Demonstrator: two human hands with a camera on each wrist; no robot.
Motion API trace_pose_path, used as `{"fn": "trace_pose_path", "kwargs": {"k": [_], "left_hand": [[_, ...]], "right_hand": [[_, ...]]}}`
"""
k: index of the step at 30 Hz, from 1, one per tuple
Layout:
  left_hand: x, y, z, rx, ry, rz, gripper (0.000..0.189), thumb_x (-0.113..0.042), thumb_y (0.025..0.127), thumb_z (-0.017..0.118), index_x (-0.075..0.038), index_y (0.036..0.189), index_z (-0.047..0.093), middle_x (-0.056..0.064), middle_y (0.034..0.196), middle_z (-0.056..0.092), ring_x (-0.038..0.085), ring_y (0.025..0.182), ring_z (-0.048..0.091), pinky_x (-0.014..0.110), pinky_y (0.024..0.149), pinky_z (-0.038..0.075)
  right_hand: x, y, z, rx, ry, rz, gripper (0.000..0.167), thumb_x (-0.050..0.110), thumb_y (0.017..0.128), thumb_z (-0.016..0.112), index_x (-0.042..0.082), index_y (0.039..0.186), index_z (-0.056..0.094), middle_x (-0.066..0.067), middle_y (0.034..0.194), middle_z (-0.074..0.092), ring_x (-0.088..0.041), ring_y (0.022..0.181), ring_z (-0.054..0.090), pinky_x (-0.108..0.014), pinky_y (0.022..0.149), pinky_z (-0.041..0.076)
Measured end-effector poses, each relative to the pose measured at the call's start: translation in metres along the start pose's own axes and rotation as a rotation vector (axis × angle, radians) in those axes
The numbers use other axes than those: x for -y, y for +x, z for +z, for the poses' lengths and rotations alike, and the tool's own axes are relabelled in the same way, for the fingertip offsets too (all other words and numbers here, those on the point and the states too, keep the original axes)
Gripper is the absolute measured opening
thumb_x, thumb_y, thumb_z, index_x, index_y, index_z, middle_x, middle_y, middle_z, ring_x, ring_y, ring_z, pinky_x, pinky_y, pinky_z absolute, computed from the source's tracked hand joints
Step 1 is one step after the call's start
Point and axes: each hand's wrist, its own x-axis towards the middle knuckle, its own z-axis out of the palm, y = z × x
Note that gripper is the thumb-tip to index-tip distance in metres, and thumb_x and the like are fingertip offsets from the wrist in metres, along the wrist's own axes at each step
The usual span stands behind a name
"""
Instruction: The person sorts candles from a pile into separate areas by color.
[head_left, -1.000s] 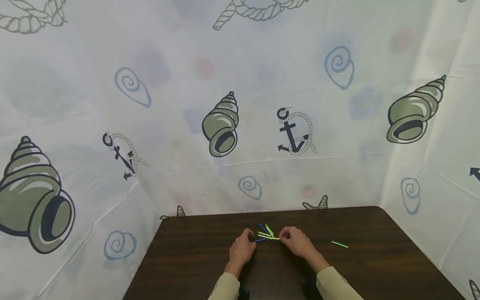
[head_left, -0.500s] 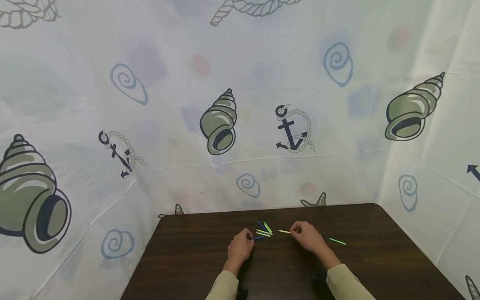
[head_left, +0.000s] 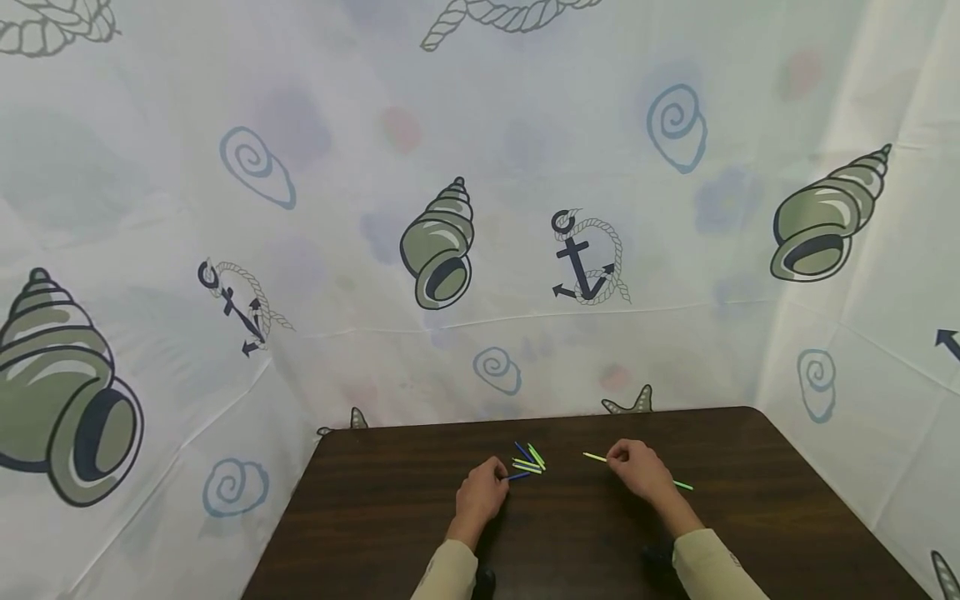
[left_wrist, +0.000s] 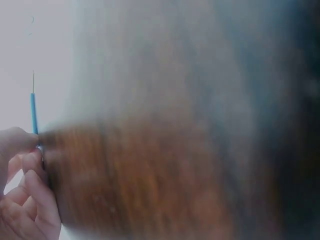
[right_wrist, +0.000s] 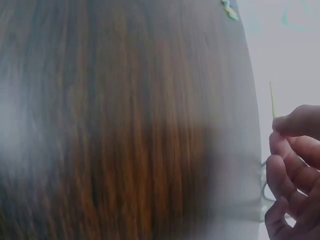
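My left hand pinches one end of a thin blue stick between thumb and finger; the blue stick points up in the left wrist view. Beside its far end lies a small group of loose sticks: a blue one, green ones and yellow ones. Further right, my right hand pinches a thin yellow stick, whose free end points left, apart from the group. Only the tip of this yellow stick shows above the fingers in the right wrist view.
A single green stick lies on the dark wooden table, partly behind my right wrist. Around the table's back and sides hangs a pale curtain printed with shells and anchors.
My right hand has moved right, drawing the yellow stick away from the group and coming in front of the lone green stick. The left hand has stayed in place with the blue stick.
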Motion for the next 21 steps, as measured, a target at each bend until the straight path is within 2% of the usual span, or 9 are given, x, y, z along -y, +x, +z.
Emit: {"fn": "trace_pose_path", "kwargs": {"k": [6, 9, 11, 14, 16, 18, 21], "left_hand": [[-0.003, -0.003, 0.001, -0.022, 0.008, 0.002, 0.006, -0.016, 0.101, 0.074, -0.015, 0.104, 0.070, -0.002, 0.085, 0.067, 0.020, 0.068, 0.053, 0.043, 0.064, 0.044], [-0.003, -0.004, 0.000, -0.017, -0.004, 0.003, 0.005, -0.016, 0.101, 0.074, -0.015, 0.104, 0.070, -0.001, 0.085, 0.067, 0.021, 0.068, 0.054, 0.043, 0.064, 0.044], [-0.002, -0.004, 0.000, -0.012, -0.012, 0.006, 0.005, -0.016, 0.101, 0.074, -0.015, 0.103, 0.070, -0.001, 0.084, 0.066, 0.021, 0.067, 0.054, 0.044, 0.065, 0.045], [0.005, -0.002, 0.004, -0.035, -0.006, 0.035, 0.004, -0.019, 0.101, 0.073, -0.017, 0.100, 0.069, -0.002, 0.082, 0.065, 0.020, 0.066, 0.054, 0.043, 0.064, 0.044], [0.007, 0.000, 0.005, -0.051, -0.002, 0.050, 0.005, -0.020, 0.102, 0.073, -0.019, 0.099, 0.068, -0.003, 0.080, 0.064, 0.019, 0.066, 0.054, 0.043, 0.063, 0.044], [0.017, 0.005, 0.014, -0.069, 0.020, 0.067, 0.004, -0.023, 0.103, 0.071, -0.022, 0.100, 0.069, -0.005, 0.080, 0.064, 0.018, 0.066, 0.053, 0.041, 0.062, 0.043], [0.015, 0.004, 0.012, -0.053, 0.006, 0.050, 0.004, -0.023, 0.102, 0.072, -0.021, 0.100, 0.069, -0.004, 0.081, 0.064, 0.019, 0.067, 0.055, 0.043, 0.064, 0.044]], "right_hand": [[-0.011, -0.002, -0.010, -0.012, -0.008, 0.051, 0.015, 0.019, 0.103, 0.065, 0.009, 0.107, 0.076, -0.008, 0.103, 0.073, -0.021, 0.080, 0.062, -0.042, 0.067, 0.049], [-0.017, -0.002, -0.014, -0.029, -0.043, 0.050, 0.015, 0.019, 0.103, 0.064, 0.009, 0.107, 0.075, -0.008, 0.105, 0.074, -0.025, 0.086, 0.066, -0.053, 0.079, 0.050], [-0.020, -0.002, -0.016, -0.042, -0.063, 0.058, 0.015, 0.019, 0.103, 0.064, 0.009, 0.107, 0.075, -0.009, 0.106, 0.075, -0.029, 0.091, 0.068, -0.060, 0.087, 0.047], [-0.024, -0.002, -0.020, -0.054, -0.077, 0.070, 0.015, 0.019, 0.102, 0.065, 0.009, 0.106, 0.076, -0.011, 0.106, 0.075, -0.035, 0.097, 0.068, -0.066, 0.090, 0.042], [-0.025, -0.002, -0.021, -0.058, -0.083, 0.080, 0.016, 0.020, 0.102, 0.066, 0.010, 0.107, 0.076, -0.012, 0.107, 0.075, -0.037, 0.100, 0.068, -0.065, 0.090, 0.042], [-0.028, -0.002, -0.022, -0.054, -0.090, 0.080, 0.017, 0.021, 0.102, 0.066, 0.009, 0.107, 0.077, -0.013, 0.108, 0.075, -0.038, 0.100, 0.067, -0.064, 0.088, 0.042], [-0.030, -0.001, -0.022, -0.050, -0.096, 0.082, 0.018, 0.020, 0.102, 0.065, 0.009, 0.108, 0.077, -0.014, 0.109, 0.074, -0.039, 0.101, 0.066, -0.064, 0.088, 0.043]]}}
